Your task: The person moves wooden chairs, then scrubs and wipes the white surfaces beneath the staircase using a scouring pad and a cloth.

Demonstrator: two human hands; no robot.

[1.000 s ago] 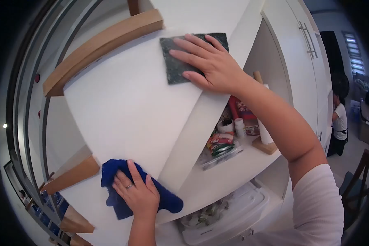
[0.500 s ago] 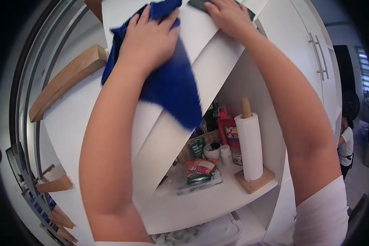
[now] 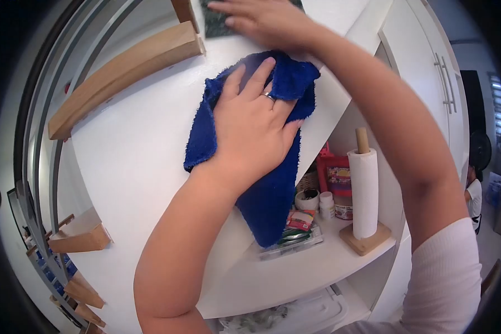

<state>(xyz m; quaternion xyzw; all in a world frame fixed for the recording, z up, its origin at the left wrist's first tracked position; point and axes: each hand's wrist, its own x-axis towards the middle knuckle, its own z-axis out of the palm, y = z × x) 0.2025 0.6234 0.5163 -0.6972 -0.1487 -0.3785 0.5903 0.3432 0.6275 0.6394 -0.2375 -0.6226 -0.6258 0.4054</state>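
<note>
My left hand (image 3: 256,131) presses a fuzzy blue cloth (image 3: 270,206) against a white slanted panel (image 3: 133,161). Its fingers are spread, with a fold of the cloth lapping over some of them; a ring shows on one finger. The cloth's pointed lower end hangs over the panel's edge. Higher up, my right hand (image 3: 267,25) lies over a dark green cloth or pad (image 3: 220,25) on the same white surface. Its fingers are stretched out and partly blurred, and the top of the view cuts it off.
Wooden stair treads (image 3: 128,72) and grey rails (image 3: 30,167) run along the left. Below the slant, a shelf (image 3: 250,284) holds a paper towel roll (image 3: 364,195), a red container (image 3: 337,175) and small jars. White cabinet doors (image 3: 423,72) stand at right, with a person (image 3: 474,195) beyond.
The view has shifted. My left hand and the blue cloth have slid down the panel. My right hand has moved left across the white surface with the dark green cloth or pad.
</note>
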